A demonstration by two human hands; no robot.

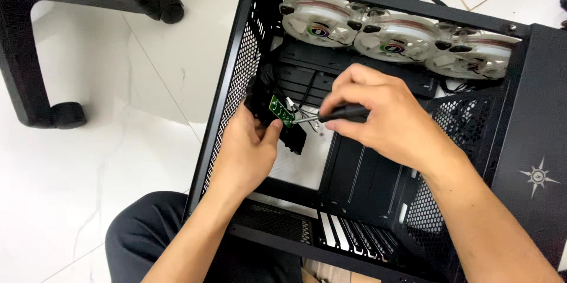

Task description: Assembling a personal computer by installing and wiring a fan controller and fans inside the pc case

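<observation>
We noted our left hand (248, 147) closed in a firm grip on a small black plastic bracket (269, 115) carrying a small green rectangular circuit board (282, 110), held inside the open black metal computer case (378, 159), near its perforated left wall. Our right hand (378, 115) was closed in a grip around the black handle of a screwdriver (336, 114); its thin metal shaft pointed left, tip touching the green board. Black cables (304, 94) ran from the board up towards the case top. Three round white translucent fans (393, 38) sat in a row along the far edge. The case lay on a white tiled floor (88, 159); a black chair base with castors (65, 112) stood to the left.
</observation>
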